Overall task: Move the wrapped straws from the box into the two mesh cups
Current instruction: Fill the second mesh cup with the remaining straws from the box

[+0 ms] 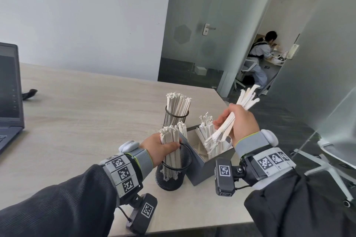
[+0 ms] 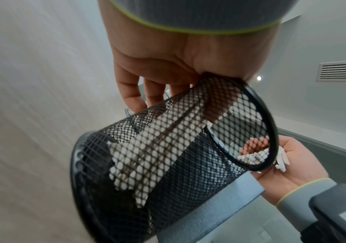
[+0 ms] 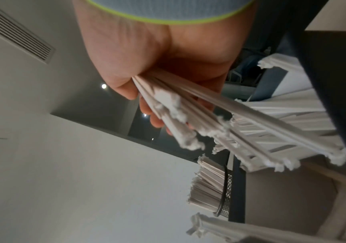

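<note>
The near black mesh cup [image 1: 173,177] stands at the table's front with a bundle of wrapped white straws [image 1: 169,136] upright in it. My left hand [image 1: 159,146] grips that bundle just above the rim; in the left wrist view the thumb [image 2: 215,111] shows through the near cup's mesh [image 2: 168,148]. Behind it, the far mesh cup [image 1: 174,119] is packed with straws [image 1: 178,104]. The grey box [image 1: 204,169] to the right still holds straws [image 1: 206,129]. My right hand [image 1: 238,121] holds a slanted bunch of straws [image 1: 248,98] above the box, also seen from the right wrist [image 3: 188,105].
An open laptop [image 1: 9,86] sits at the far left of the wooden table [image 1: 77,111], with a small dark object [image 1: 29,93] beside it. The table's right edge runs just past the box. A white office chair [image 1: 331,159] stands right; a person [image 1: 260,57] sits beyond the glass.
</note>
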